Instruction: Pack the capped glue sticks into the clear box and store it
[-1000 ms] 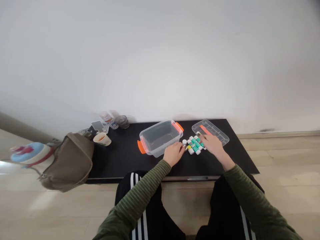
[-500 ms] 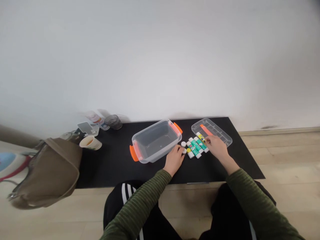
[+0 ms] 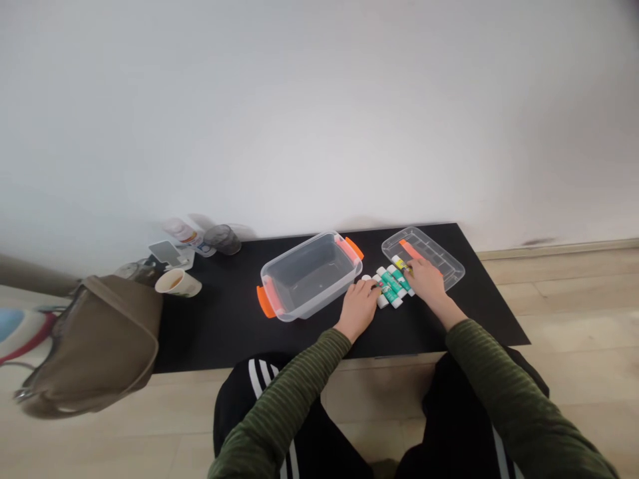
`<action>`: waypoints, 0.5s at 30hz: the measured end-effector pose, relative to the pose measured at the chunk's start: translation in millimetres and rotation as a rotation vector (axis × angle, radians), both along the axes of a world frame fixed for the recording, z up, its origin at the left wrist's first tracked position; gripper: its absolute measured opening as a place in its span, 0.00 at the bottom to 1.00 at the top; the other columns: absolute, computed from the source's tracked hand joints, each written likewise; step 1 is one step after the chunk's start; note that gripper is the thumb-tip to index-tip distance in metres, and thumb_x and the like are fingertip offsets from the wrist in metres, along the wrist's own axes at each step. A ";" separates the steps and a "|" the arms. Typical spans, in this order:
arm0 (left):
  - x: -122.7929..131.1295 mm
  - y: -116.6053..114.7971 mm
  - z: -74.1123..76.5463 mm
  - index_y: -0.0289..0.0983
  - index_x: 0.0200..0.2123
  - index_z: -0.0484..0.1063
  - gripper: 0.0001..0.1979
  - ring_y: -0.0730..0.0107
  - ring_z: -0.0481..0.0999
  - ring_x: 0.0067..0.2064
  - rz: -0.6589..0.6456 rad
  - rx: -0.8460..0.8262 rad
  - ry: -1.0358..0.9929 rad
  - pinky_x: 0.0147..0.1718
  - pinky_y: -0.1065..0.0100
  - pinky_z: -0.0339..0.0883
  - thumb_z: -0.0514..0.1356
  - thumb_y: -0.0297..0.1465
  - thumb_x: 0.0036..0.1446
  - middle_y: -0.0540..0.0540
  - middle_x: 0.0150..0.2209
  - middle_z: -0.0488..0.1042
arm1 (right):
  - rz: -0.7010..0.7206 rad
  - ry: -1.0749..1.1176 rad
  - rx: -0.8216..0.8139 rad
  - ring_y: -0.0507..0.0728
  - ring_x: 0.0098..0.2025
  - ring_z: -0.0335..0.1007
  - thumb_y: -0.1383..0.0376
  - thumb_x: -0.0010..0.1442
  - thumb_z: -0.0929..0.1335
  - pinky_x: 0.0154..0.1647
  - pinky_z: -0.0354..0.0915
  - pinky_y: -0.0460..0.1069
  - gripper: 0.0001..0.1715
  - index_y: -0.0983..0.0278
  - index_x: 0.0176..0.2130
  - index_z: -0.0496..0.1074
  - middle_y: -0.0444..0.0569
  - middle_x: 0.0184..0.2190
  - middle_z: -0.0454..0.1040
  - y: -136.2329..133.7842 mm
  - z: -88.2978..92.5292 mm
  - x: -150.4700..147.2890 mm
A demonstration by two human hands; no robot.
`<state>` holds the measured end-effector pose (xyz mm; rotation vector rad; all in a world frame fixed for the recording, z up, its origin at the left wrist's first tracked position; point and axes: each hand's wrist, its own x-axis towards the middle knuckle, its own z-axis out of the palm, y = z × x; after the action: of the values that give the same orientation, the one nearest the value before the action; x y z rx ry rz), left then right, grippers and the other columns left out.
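While a tight row of glue sticks is laid on a black table, 2 hands are placed on it. The left hand is curled, with its fingertips pressed on the sticks at the row's near end. The right hand is bent over the far end, with its fingers touching a yellow glue stick (whether either hand has a firm hold cannot be told). The row is set between a clear box with orange handles and a shallow clear tray, just beside both. Farther left, a paper cup, a dark glass and a bottle are seen, with a brown bag at the table's edge.
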<state>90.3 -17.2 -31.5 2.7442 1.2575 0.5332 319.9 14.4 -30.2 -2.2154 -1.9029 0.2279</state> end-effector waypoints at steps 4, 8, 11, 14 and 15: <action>1.9 7.7 0.8 0.39 0.47 0.71 0.13 0.56 0.66 0.52 0.001 -0.049 0.018 0.47 0.56 0.60 0.54 0.23 0.60 0.42 0.52 0.70 | -0.001 -0.002 0.009 0.62 0.57 0.65 0.63 0.64 0.62 0.54 0.61 0.53 0.17 0.65 0.49 0.74 0.57 0.50 0.73 0.8 -0.5 -0.2; 2.7 11.5 0.4 0.39 0.46 0.69 0.10 0.56 0.65 0.52 -0.023 -0.091 0.010 0.49 0.55 0.59 0.57 0.26 0.60 0.42 0.50 0.71 | 0.000 0.003 0.012 0.63 0.56 0.65 0.63 0.65 0.62 0.53 0.62 0.53 0.17 0.66 0.47 0.75 0.58 0.50 0.73 0.6 -1.7 -1.3; 4.5 11.4 -1.6 0.38 0.45 0.68 0.08 0.56 0.65 0.52 -0.013 -0.092 0.011 0.50 0.55 0.59 0.56 0.27 0.61 0.41 0.49 0.71 | -0.003 0.008 0.005 0.64 0.56 0.66 0.63 0.65 0.62 0.52 0.63 0.54 0.17 0.67 0.47 0.74 0.60 0.50 0.73 0.1 -3.5 -3.4; 5.0 11.8 -2.3 0.37 0.44 0.67 0.07 0.55 0.66 0.51 0.004 -0.106 -0.010 0.50 0.55 0.61 0.55 0.26 0.62 0.41 0.46 0.71 | -0.048 0.020 0.005 0.65 0.55 0.67 0.65 0.64 0.62 0.51 0.63 0.55 0.17 0.69 0.48 0.72 0.62 0.50 0.72 -0.1 -3.6 -5.1; 4.7 12.3 -1.5 0.37 0.43 0.67 0.07 0.55 0.66 0.51 0.010 -0.121 -0.032 0.50 0.55 0.61 0.56 0.26 0.62 0.41 0.45 0.71 | -0.069 0.030 0.008 0.65 0.55 0.67 0.66 0.64 0.62 0.51 0.63 0.55 0.17 0.70 0.48 0.72 0.63 0.50 0.73 -0.1 -2.4 -5.2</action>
<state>95.0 -5.0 -33.1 2.6219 1.2537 0.4825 314.7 14.3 -32.6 -2.2543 -1.8058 0.2404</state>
